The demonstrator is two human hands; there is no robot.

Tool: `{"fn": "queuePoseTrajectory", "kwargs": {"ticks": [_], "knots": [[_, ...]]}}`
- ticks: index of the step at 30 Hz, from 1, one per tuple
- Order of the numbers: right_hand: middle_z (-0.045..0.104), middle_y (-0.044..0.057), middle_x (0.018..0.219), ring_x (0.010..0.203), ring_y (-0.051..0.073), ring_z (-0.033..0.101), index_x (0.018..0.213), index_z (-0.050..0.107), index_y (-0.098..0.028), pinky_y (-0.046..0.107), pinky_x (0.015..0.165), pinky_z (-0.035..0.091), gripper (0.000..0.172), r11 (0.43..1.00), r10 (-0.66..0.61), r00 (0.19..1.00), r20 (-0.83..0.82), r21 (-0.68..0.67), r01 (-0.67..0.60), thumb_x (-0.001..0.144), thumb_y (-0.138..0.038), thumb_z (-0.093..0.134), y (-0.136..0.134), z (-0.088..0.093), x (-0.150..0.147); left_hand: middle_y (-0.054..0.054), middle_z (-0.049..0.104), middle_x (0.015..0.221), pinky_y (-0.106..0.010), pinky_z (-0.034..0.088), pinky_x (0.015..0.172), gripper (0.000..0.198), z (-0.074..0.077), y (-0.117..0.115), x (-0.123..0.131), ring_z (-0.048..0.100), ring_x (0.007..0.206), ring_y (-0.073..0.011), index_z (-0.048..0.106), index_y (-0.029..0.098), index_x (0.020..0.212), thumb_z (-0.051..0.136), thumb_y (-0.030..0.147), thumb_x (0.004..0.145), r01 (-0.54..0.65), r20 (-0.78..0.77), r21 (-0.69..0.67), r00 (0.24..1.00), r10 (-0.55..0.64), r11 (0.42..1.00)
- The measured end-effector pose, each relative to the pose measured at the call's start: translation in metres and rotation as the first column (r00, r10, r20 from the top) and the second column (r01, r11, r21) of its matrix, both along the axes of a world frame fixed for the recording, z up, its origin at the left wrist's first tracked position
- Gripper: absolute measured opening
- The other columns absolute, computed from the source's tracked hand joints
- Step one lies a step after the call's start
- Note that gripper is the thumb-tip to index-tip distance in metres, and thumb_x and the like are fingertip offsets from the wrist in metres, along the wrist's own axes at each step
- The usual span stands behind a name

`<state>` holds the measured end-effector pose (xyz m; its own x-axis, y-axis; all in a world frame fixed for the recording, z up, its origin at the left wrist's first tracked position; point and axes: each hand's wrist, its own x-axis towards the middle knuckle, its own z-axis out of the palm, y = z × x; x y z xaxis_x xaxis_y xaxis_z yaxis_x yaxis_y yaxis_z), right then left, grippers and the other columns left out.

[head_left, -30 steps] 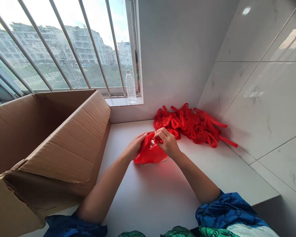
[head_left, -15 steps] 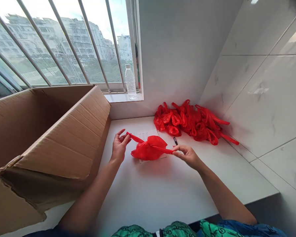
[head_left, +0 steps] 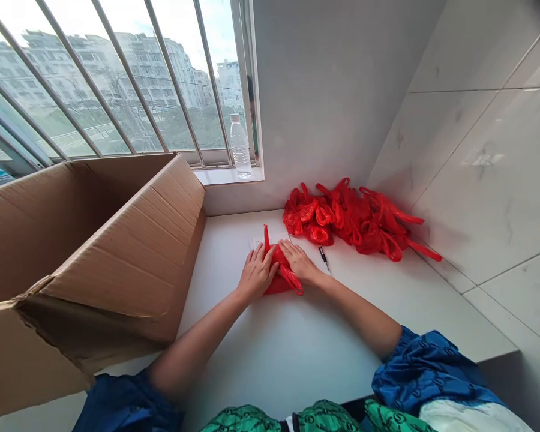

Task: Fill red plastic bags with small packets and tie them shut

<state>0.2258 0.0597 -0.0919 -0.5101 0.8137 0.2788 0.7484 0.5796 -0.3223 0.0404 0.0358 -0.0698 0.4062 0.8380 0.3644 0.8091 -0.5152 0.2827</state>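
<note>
Left grip [head_left: 255,277] and right grip [head_left: 300,264] lie flat, fingers extended, seemingly pinching nothing; the bag [head_left: 281,272] is under and between them. Uneven pressure could skew it.

Both hands [head_left: 256,273] rest on a red plastic bag [head_left: 278,284] near a pen [head_left: 324,258].

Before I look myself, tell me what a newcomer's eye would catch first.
Probably the heap of bright red bags at the back of the white counter. Next, the large open cardboard box at the left, by the barred window. Then the left hand and right hand, laid on a red bag mid-counter.
</note>
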Motion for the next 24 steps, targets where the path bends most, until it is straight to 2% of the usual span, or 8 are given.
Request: {"fn": "queuePoseTrajectory", "kwargs": {"ticks": [3, 7, 11, 15, 18, 20, 22, 24], "knots": [[0.028, 0.018, 0.161, 0.150, 0.030, 0.025, 0.155, 0.029, -0.006, 0.050, 0.123, 0.022, 0.065, 0.999, -0.041, 0.998, 0.048, -0.018, 0.042, 0.098, -0.033, 0.044, 0.008, -0.019, 0.001, -0.021, 0.050, 0.145, -0.054, 0.025, 0.118, 0.054, -0.015, 0.013, -0.004, 0.034, 0.145, -0.0345, 0.044, 0.012, 0.148, 0.039, 0.038, 0.100, -0.018, -0.053, -0.027, 0.998, 0.016, 0.999], [0.031, 0.017, 0.160, 0.150, 0.029, 0.026, 0.154, 0.032, -0.006, 0.049, 0.123, 0.022, 0.064, 0.999, -0.043, 0.998, 0.047, 0.006, 0.042, 0.099, -0.037, 0.044, 0.010, -0.037, 0.004, -0.018, 0.050, 0.147, -0.052, 0.025, 0.120, 0.054, -0.027, 0.015, -0.004, 0.036, 0.144, -0.0336, 0.046, 0.014, 0.147, 0.039, 0.040, 0.100, -0.015, -0.067, -0.004, 0.998, 0.015, 1.000], [0.036, 0.018, 0.158, 0.148, 0.030, 0.030, 0.152, 0.036, -0.005, 0.049, 0.123, 0.025, 0.068, 0.999, -0.026, 0.999, 0.022, 0.018, 0.026, 0.098, -0.044, 0.049, 0.013, -0.047, 0.002, -0.018, 0.053, 0.144, -0.052, 0.027, 0.118, 0.051, -0.032, 0.015, -0.002, 0.040, 0.142, -0.0334, 0.052, 0.011, 0.142, 0.037, 0.038, 0.102, -0.003, -0.123, 0.047, 0.992, 0.008, 0.999], [0.040, 0.018, 0.155, 0.147, 0.030, 0.032, 0.150, 0.041, -0.008, 0.049, 0.122, 0.026, 0.066, 0.999, -0.036, 0.999, -0.026, 0.018, 0.036, 0.095, -0.043, 0.054, 0.014, -0.050, 0.001, -0.017, 0.059, 0.139, -0.050, 0.030, 0.117, 0.045, -0.034, 0.015, -0.001, 0.044, 0.139, -0.0314, 0.060, 0.010, 0.131, 0.036, 0.034, 0.102, 0.003, -0.159, 0.103, 0.987, 0.013, 0.995], [0.041, 0.016, 0.155, 0.146, 0.029, 0.033, 0.148, 0.044, -0.014, 0.050, 0.121, 0.028, 0.059, 0.999, -0.033, 0.996, -0.079, -0.007, 0.032, 0.096, -0.040, 0.053, 0.012, -0.045, 0.004, -0.015, 0.061, 0.136, -0.046, 0.030, 0.117, 0.041, -0.032, 0.014, -0.002, 0.047, 0.136, -0.0282, 0.062, 0.012, 0.126, 0.040, 0.037, 0.102, 0.022, -0.128, 0.118, 0.992, -0.007, 0.993], [0.046, 0.016, 0.152, 0.142, 0.030, 0.040, 0.142, 0.051, -0.017, 0.051, 0.118, 0.033, 0.053, 0.999, -0.031, 0.988, -0.154, -0.029, 0.027, 0.095, -0.041, 0.055, 0.007, -0.037, 0.005, -0.013, 0.063, 0.132, -0.045, 0.033, 0.115, 0.039, -0.028, 0.009, -0.005, 0.050, 0.132, -0.0264, 0.064, 0.015, 0.122, 0.044, 0.041, 0.100, 0.017, -0.072, 0.102, 0.997, -0.010, 0.995], [0.057, 0.014, 0.141, 0.132, 0.030, 0.051, 0.124, 0.064, -0.020, 0.050, 0.112, 0.040, 0.041, 0.999, -0.009, 0.964, -0.265, -0.034, 0.001, 0.092, -0.045, 0.060, -0.003, -0.021, 0.004, -0.011, 0.068, 0.119, -0.045, 0.035, 0.112, 0.036, -0.019, -0.002, -0.010, 0.056, 0.122, -0.0260, 0.066, 0.018, 0.111, 0.051, 0.047, 0.097, 0.001, -0.016, 0.087, 1.000, 0.000, 0.996], [0.069, 0.009, 0.119, 0.121, 0.029, 0.059, 0.100, 0.069, -0.024, 0.051, 0.108, 0.042, 0.027, 0.998, 0.053, 0.924, -0.378, -0.002, -0.058, 0.092, -0.048, 0.060, -0.020, 0.003, 0.002, -0.008, 0.070, 0.100, -0.045, 0.037, 0.107, 0.032, -0.002, -0.020, -0.016, 0.061, 0.105, -0.0249, 0.066, 0.018, 0.094, 0.060, 0.050, 0.091, 0.002, 0.015, 0.079, 1.000, -0.003, 0.997]]}}
